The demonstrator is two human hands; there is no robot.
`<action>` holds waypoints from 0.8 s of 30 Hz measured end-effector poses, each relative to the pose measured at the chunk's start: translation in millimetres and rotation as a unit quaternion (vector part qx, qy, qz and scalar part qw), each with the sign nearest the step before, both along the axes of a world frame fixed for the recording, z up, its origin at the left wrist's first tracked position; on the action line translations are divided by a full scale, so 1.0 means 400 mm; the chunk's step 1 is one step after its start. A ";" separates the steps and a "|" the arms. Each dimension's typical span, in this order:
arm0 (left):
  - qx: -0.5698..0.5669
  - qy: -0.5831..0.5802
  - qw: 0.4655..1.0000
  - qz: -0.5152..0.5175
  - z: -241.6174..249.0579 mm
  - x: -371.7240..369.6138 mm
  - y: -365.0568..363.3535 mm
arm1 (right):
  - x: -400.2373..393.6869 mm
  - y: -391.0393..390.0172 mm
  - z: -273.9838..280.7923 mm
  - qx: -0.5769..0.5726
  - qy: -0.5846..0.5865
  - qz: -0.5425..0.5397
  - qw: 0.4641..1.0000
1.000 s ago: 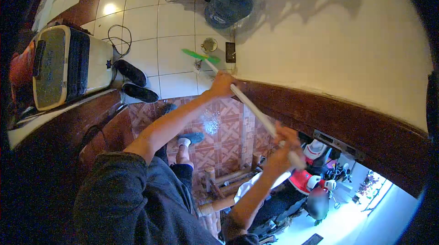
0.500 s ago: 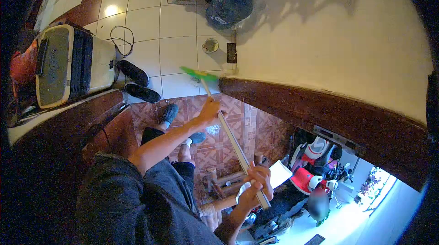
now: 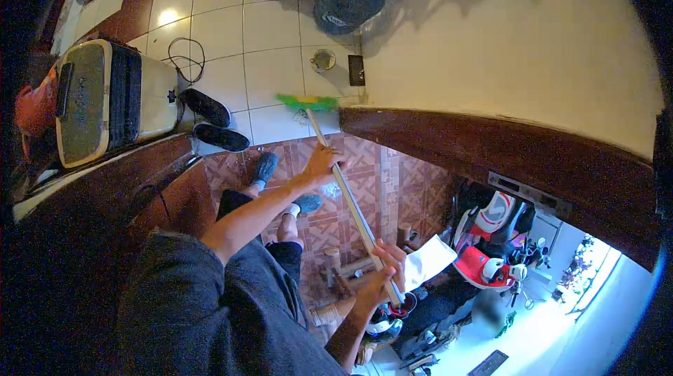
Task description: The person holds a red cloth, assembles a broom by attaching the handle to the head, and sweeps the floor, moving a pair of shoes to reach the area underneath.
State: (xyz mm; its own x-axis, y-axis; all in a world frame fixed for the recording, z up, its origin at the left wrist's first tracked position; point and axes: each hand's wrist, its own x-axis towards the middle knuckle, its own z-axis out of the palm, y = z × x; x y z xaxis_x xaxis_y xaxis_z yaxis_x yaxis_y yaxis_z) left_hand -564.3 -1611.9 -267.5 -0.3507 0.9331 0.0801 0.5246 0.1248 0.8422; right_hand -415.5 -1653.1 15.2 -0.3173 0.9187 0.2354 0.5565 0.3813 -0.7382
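A broom with a green head (image 3: pixel 322 103) and a long pale handle (image 3: pixel 355 209) runs diagonally through the head view. My left hand (image 3: pixel 324 163) is wrapped round the handle partway down, nearer the broom head. Close to the handle's top end, my right hand (image 3: pixel 388 269) grips it with closed fingers. The broom head rests on white floor tiles (image 3: pixel 273 74), by the corner of a brown-edged wall. A small tuft of grey debris (image 3: pixel 302 118) lies beside the bristles.
Black slip-on shoes (image 3: pixel 220 137) lie beside a cream-coloured appliance (image 3: pixel 151 95) on the left. A glass-like container (image 3: pixel 323 61) and a dark bag-like object (image 3: pixel 348 3) stand ahead. At right are a red and white scooter (image 3: pixel 484 267), a white sheet (image 3: pixel 430 262) and a blurred person (image 3: pixel 488 311).
The broom head has turned more level and shifted slightly right. My right hand has moved up and left with the handle's top end. Both hands keep their hold.
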 end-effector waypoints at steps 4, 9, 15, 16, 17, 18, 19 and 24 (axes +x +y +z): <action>0.059 -0.038 0.994 0.082 0.017 0.034 -0.032 | 0.067 -0.042 0.011 -0.038 0.000 -0.056 0.998; 0.046 0.011 0.997 0.065 0.057 0.003 -0.088 | 0.147 -0.096 -0.058 -0.233 0.124 -0.167 0.950; 0.026 -0.006 0.950 0.311 0.051 -0.003 -0.148 | 0.396 -0.215 -0.240 -0.431 0.374 -0.358 0.739; 0.014 -0.111 0.915 0.388 -0.030 0.008 -0.150 | 0.429 -0.225 -0.245 -0.446 0.392 -0.370 0.714; 0.004 -0.213 0.864 0.456 -0.117 0.014 -0.154 | 0.456 -0.223 -0.233 -0.501 0.391 -0.363 0.682; 0.019 -0.414 0.789 0.455 -0.151 -0.008 -0.168 | 0.484 -0.221 -0.212 -0.553 0.388 -0.356 0.646; 0.027 -0.582 0.662 0.472 -0.185 -0.029 -0.182 | 0.595 -0.250 -0.276 -0.557 0.417 -0.337 0.634; -0.057 -0.676 0.591 0.436 -0.296 -0.041 -0.164 | 0.771 -0.284 -0.415 -0.759 0.460 -0.335 0.315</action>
State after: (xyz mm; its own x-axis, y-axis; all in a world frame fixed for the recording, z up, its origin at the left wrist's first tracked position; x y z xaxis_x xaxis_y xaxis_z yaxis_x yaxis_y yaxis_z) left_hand -580.8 -1677.5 -385.9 -0.3740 0.3237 -0.8691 -0.9243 -0.0531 0.3780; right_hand -107.0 -1766.6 -150.9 -0.3714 -0.0187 -0.9283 -0.5806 -0.7755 0.2479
